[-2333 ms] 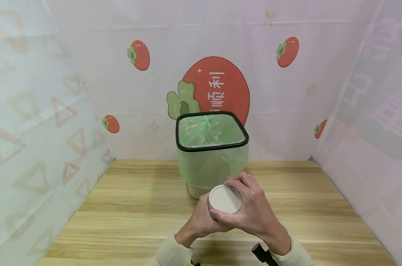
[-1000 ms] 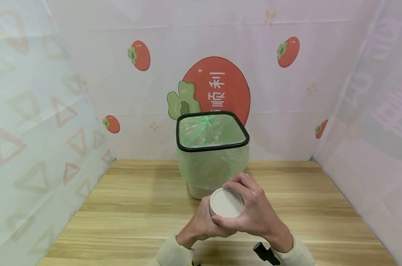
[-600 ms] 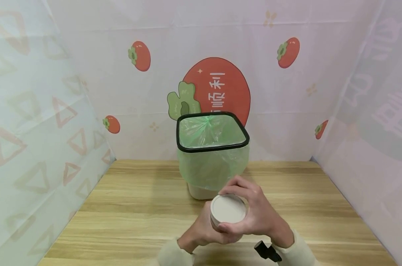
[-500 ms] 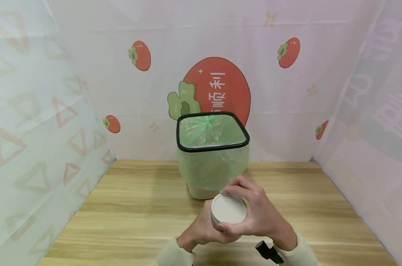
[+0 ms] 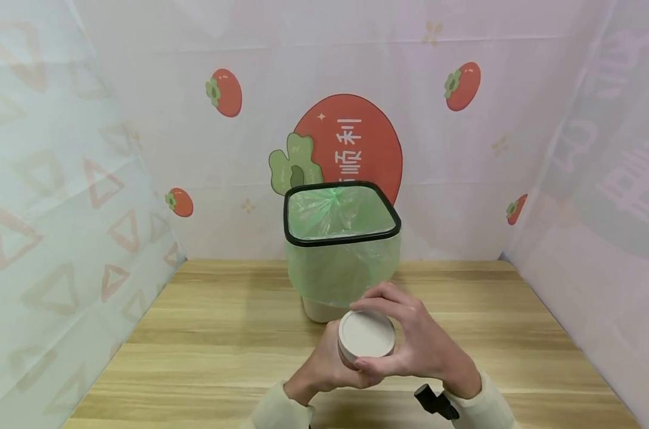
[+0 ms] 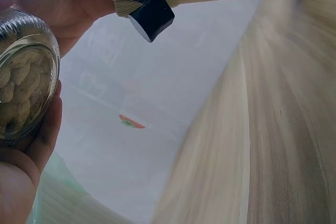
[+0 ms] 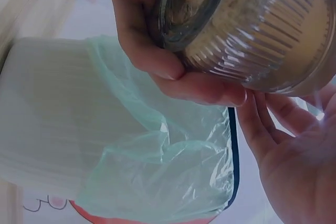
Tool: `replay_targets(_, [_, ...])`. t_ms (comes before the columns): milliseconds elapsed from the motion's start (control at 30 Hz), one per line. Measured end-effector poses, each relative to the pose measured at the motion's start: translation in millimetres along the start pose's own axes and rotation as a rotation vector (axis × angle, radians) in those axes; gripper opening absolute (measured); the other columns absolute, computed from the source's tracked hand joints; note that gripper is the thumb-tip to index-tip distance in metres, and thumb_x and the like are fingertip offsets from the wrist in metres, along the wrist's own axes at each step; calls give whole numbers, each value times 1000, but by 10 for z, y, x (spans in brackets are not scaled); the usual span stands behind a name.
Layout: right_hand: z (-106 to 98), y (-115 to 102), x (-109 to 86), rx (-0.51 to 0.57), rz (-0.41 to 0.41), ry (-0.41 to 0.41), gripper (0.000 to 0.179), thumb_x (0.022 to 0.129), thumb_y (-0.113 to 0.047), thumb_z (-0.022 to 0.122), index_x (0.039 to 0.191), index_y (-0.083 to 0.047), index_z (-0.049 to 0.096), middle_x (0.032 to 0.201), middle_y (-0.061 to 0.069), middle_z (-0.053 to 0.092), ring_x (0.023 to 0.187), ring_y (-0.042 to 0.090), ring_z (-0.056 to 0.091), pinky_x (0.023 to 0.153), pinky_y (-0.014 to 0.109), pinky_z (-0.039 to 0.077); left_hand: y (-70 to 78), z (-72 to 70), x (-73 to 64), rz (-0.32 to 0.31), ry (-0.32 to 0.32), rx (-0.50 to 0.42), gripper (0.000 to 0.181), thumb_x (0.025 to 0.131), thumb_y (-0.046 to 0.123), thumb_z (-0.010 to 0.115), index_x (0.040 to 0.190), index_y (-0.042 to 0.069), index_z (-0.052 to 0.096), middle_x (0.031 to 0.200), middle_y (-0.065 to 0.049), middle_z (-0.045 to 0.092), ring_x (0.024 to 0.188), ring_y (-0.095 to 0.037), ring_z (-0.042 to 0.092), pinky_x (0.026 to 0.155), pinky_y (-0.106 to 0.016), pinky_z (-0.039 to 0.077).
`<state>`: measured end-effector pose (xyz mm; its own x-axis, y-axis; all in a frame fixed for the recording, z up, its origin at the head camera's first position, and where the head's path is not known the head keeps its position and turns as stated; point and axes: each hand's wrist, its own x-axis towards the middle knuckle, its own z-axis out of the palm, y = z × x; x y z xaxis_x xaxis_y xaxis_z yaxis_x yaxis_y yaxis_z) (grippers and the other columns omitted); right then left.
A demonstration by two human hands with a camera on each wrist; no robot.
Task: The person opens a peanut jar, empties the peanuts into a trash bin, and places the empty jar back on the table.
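A ribbed clear glass jar (image 7: 252, 30) holds pale brown, lumpy pieces that look like peanuts; its round base shows at the left edge of the left wrist view. On top sits a cream-white round lid (image 5: 367, 333). My left hand (image 5: 326, 360) grips the jar's body from the left, fingers curled beneath the lid. The right hand (image 5: 418, 339) pinches the lid's edge, with its fingertips at the far side and thumb at the near side. Both hands hold the jar above the wooden table (image 5: 206, 357), lid facing up toward the head camera.
Just beyond the hands stands a cream trash bin (image 5: 319, 311) with a black rim ring (image 5: 345, 241) and a green plastic liner (image 5: 340, 268) folded over it. Printed fabric walls (image 5: 463, 179) enclose the table at the back and sides. A black device (image 5: 435, 403) is strapped to the right wrist.
The jar and both hands have come slightly lower and nearer. Around the lid's edge, the right fingertips and thumb have shifted counterclockwise. The bin has stayed in place.
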<state>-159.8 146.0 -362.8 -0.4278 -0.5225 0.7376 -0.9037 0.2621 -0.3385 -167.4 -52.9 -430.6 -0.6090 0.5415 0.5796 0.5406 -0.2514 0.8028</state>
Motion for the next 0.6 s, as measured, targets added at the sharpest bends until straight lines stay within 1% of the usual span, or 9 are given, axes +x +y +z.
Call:
replay_targets(200, [-32,1,-5,40,-1,-39,60,78,-42,93,129,-19,71,122,-1,67,108,15,66,84,28,60,-9,0,-2,7,-7,-14,68,72,-4,85,134,2,57,116,-30,67,109,-10,68,98,-34,60])
replay_targets(367, [-49,25,-8,74,-12,-64,60,79,-40,91,132,-18,69,125,0,68,111,15,66,85,29,60,-23,5,6,14,-20,-44,67,74,-2,84,135,3,56,117,-31,66,110,-9,67,99,-35,59])
replay_targets(500, [-64,33,-5,82,-7,-85,61,80,-37,90,134,-18,68,127,-2,68,114,14,66,89,30,60,-22,7,10,14,-24,-61,68,76,-2,83,137,2,55,118,-31,65,110,-10,67,100,-36,59])
replay_targets(600, [-69,11,-4,74,10,-101,64,81,-38,89,137,-19,65,131,-3,68,118,14,65,92,32,59,-22,2,8,16,-18,-50,69,76,-2,83,138,1,54,119,-32,65,112,-11,67,101,-37,59])
